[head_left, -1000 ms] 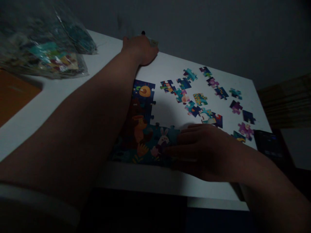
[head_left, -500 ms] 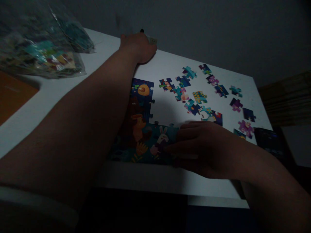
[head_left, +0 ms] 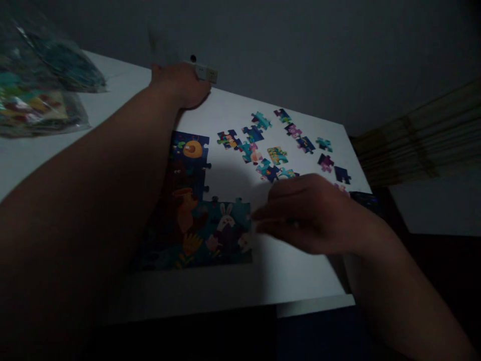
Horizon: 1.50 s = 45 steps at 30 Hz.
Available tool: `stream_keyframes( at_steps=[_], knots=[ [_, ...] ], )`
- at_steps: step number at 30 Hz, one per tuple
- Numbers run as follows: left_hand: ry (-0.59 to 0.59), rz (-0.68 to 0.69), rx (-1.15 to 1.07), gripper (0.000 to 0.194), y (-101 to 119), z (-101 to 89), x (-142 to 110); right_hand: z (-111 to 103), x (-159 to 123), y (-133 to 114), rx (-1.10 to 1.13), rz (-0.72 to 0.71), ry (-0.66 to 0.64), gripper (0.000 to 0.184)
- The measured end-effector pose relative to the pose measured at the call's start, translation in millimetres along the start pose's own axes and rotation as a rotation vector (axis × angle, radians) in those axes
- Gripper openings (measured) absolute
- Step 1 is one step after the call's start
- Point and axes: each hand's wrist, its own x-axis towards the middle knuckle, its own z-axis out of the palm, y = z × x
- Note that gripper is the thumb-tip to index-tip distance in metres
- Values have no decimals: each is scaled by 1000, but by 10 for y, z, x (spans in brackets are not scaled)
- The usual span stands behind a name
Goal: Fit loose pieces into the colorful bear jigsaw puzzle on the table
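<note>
A partly assembled jigsaw puzzle (head_left: 218,240) with a rabbit, a bear and flowers lies at the table's near side, its left part hidden behind my left forearm. My right hand (head_left: 304,213) hovers just right of its edge. Thumb and fingertips are drawn together there, and no piece shows between them. At the table's far edge, by the wall, rests my left hand (head_left: 180,85); its fingers are out of sight. Loose jigsaw pieces (head_left: 277,155) lie scattered beyond my right hand, which covers some of them.
Clear plastic bags (head_left: 41,100) of puzzle pieces lie at the left on the white table (head_left: 300,281). A wall socket (head_left: 206,74) is behind my left hand. A dark flat device (head_left: 364,199) sits by the right edge, near a striped curtain (head_left: 406,148).
My right hand has lifted off the puzzle's right end, uncovering it, and its fingers have drawn in. My left hand stays at the far edge. The view has shifted to the right.
</note>
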Motion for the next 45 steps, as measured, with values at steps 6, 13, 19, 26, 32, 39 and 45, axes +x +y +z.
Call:
stream_keyframes(
  at_steps=[6, 13, 19, 26, 32, 39, 45],
  knots=[
    [11, -27, 64, 80, -4, -6, 30, -406, -364, 296, -441, 636, 251, 42],
    [5, -25, 84, 76, 16, -28, 2, -319, -324, 493, -365, 536, -27, 42],
    [12, -15, 64, 78, 12, -11, -8, -348, -298, 277, -171, 557, 108, 28],
    [23, -2, 37, 81, 29, -7, -28, -91, -60, -96, 240, 356, -229, 22],
    [36, 8, 23, 91, -3, 14, 13, 87, 96, -97, 106, 401, -328, 15],
    [46, 10, 18, 91, -7, 40, 33, 59, 70, -108, 15, 435, -356, 16],
    [46, 8, 0, 89, 19, 7, -2, 66, 72, -98, -19, 490, -351, 18]
  ],
)
